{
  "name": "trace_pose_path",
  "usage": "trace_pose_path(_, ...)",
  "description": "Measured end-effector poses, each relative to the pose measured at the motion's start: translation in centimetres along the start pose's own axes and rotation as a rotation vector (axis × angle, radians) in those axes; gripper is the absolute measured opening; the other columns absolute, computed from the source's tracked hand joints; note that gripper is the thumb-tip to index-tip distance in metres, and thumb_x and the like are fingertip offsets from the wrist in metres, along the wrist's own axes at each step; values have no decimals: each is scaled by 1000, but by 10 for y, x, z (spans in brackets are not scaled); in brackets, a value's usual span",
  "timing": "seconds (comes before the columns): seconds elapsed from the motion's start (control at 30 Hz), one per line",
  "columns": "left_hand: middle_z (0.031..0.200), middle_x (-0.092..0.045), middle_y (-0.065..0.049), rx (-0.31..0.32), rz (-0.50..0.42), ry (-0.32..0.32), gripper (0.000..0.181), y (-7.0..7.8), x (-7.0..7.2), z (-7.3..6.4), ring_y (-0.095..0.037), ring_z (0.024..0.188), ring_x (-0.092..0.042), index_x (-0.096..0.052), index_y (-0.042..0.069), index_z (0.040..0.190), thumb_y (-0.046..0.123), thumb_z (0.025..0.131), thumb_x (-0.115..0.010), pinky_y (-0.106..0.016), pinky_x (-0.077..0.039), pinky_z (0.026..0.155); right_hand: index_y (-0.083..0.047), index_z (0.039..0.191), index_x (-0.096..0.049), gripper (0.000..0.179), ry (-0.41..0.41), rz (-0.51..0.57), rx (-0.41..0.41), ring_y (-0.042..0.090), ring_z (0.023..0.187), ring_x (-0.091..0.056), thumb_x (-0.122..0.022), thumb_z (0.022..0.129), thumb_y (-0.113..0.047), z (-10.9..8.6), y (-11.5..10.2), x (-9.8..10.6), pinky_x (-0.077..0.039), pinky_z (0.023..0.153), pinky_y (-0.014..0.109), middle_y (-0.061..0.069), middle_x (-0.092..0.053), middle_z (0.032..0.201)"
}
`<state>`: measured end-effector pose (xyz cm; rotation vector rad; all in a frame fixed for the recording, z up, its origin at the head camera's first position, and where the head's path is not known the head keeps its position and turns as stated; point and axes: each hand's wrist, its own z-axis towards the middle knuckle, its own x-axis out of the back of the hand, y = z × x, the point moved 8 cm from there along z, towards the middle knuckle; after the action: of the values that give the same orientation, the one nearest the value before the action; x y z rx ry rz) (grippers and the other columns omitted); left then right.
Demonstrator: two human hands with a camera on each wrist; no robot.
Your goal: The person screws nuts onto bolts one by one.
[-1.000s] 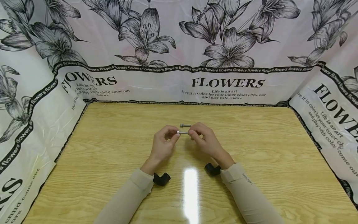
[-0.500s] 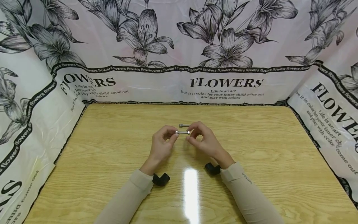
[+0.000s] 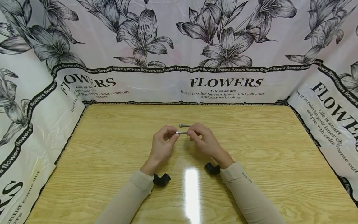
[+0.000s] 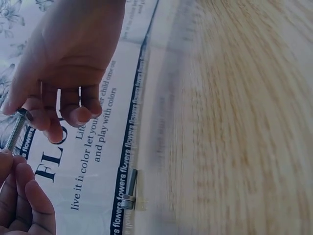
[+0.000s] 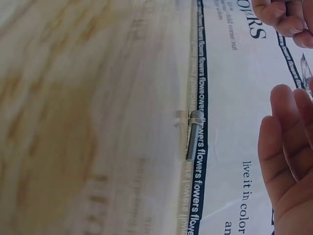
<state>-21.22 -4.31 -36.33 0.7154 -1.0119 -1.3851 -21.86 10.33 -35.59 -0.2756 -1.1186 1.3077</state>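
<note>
Between both hands a metal bolt (image 3: 183, 133) is held level above the table. My left hand (image 3: 162, 144) pinches its head end between thumb and forefinger. At the opposite end, the thumb and fingertips of my right hand (image 3: 208, 143) pinch the tip and cover it. The left wrist view shows the bolt's threaded shank (image 4: 15, 131) running between the two hands. A second bolt (image 3: 185, 125) lies on the table just beyond them, its thicker end to the left; it appears in the right wrist view too, as a bolt (image 5: 194, 134) lying apart from the fingers.
Two black bent pieces lie near the wrists, one black elbow piece (image 3: 161, 179) by the left cuff and another black elbow piece (image 3: 212, 169) by the right cuff. The wood-grain table (image 3: 112, 149) is bordered by a flower-printed cloth (image 3: 156, 84) at the back and sides.
Half a second ago the right fingers were spread off the bolt's right end, showing a nut there. Now they pinch that end again and hide it. The left hand keeps its hold.
</note>
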Motion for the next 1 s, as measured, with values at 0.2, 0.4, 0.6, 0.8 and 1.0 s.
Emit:
trace_pose_path(0.2,91,-63,-24,0,-4,1,10,1,0,0,-32,80,-62,-60,-12,97,-10,87,-62,-49,-53,73,-1,108,-58,17,-30,47,-120,24,79,-58,-62,91,0,-4,11,-1,-49,71,35,14,-60,98)
trace_pose_path(0.4,92,-63,-23,3,-8,4,9,1,-1,0,-31,80,-61,-60,-11,96,-10,87,-62,-48,-53,74,2,111,-53,27,-37,107,-92,27,76,-60,-67,87,2,-4,11,-1,-51,73,40,17,-60,98)
trace_pose_path(0.6,90,-63,-25,2,-11,3,9,1,-2,1,-33,80,-61,-60,-12,96,-10,87,-61,-47,-53,73,2,99,-59,10,-12,80,-36,23,74,-59,-63,90,3,-2,7,1,-51,71,39,10,-60,89)
trace_pose_path(0.8,90,-63,-25,-5,-11,4,9,2,-2,0,-34,79,-62,-60,-12,97,-11,87,-61,-41,-54,71,-1,91,-62,7,-7,59,-6,19,78,-52,-58,92,4,-2,4,1,-47,71,29,8,-59,86)
trace_pose_path(1.0,90,-63,-24,-7,-14,3,10,6,-4,-1,-33,80,-62,-60,-13,97,-11,87,-61,-39,-54,72,-3,88,-62,12,16,36,5,19,79,-53,-57,91,7,-2,0,4,-46,71,26,9,-60,87)
